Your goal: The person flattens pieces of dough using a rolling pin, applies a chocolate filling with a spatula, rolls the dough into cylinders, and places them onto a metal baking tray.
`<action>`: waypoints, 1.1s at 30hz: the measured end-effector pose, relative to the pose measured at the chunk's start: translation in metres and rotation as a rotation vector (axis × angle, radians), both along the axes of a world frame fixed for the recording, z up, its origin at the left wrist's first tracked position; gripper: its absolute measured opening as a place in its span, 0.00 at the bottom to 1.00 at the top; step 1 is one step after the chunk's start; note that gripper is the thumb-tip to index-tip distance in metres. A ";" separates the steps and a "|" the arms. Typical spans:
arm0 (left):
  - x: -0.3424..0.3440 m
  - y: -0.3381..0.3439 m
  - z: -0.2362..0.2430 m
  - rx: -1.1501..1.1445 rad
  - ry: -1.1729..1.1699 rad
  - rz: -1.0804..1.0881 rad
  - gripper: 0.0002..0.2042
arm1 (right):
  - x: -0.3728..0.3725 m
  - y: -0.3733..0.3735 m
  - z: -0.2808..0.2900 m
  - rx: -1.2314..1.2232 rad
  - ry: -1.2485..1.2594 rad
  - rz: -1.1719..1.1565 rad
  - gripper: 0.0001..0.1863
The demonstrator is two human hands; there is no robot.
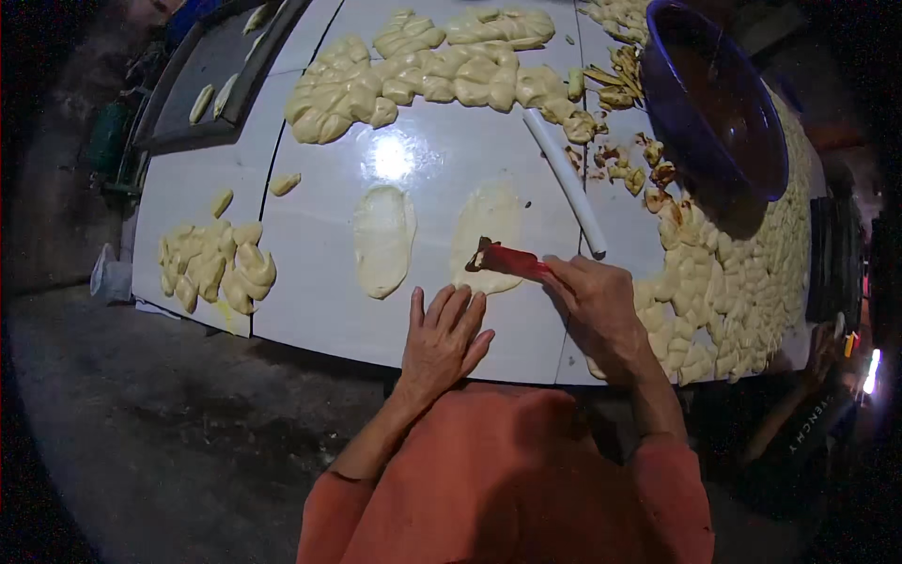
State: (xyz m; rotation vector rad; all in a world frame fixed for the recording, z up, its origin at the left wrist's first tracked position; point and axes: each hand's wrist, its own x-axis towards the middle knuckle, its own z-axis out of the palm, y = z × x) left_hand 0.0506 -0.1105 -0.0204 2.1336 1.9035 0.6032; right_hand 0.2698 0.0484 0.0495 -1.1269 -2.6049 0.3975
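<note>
Gripping a red-handled spatula [507,259] in a closed fist, the right hand [601,315] held its dark-smeared tip on the lower left part of a flattened oval of dough [489,230], seemingly to spread a brown filling over it. The left hand [442,343] lay flat and open on the white tabletop [319,310] just below that oval, fingers spread and holding nothing, probably as a brace near the front edge. A second dough oval [383,240] lay just beside the first, apart from it and still bare. A white rolling pin [564,180] rested slantwise above the right hand, within easy reach. Beyond it stood a large blue basin [723,103], with brownish scraps [629,141] scattered at its near side. Shaped dough pieces were heaped across the far side [423,70], along the right edge [723,291], and in a smaller cluster at the left [216,263]. That crowding left open surface mainly in the middle, around the two ovals, and toward the near edge where the hands worked.
</note>
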 end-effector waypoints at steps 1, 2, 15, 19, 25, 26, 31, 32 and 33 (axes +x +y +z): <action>0.000 0.000 -0.001 0.006 0.003 0.011 0.29 | 0.000 0.002 -0.001 -0.091 0.017 -0.009 0.12; 0.000 -0.001 -0.001 -0.005 -0.010 0.014 0.29 | 0.003 0.003 0.003 -0.220 0.125 -0.092 0.14; 0.003 0.000 0.004 -0.027 0.000 0.033 0.29 | 0.128 0.186 0.092 -0.217 0.559 -0.640 0.23; 0.006 0.002 0.001 -0.017 0.011 0.014 0.29 | 0.178 0.254 0.096 0.050 -0.138 -0.633 0.20; 0.003 0.001 0.005 -0.092 0.021 0.027 0.30 | 0.184 0.301 0.067 0.007 -0.420 -0.396 0.17; 0.002 0.001 0.008 -0.080 -0.016 0.032 0.30 | 0.182 0.301 0.071 -0.132 -0.305 -0.402 0.16; 0.001 -0.002 0.004 -0.078 -0.007 0.043 0.29 | 0.209 0.313 0.073 -0.572 0.058 -0.437 0.20; 0.002 -0.001 0.003 -0.064 -0.014 0.044 0.28 | 0.217 0.316 0.070 -0.640 0.093 -0.445 0.23; 0.003 0.000 0.004 -0.050 -0.021 0.044 0.28 | 0.225 0.315 0.069 -0.629 0.089 -0.450 0.23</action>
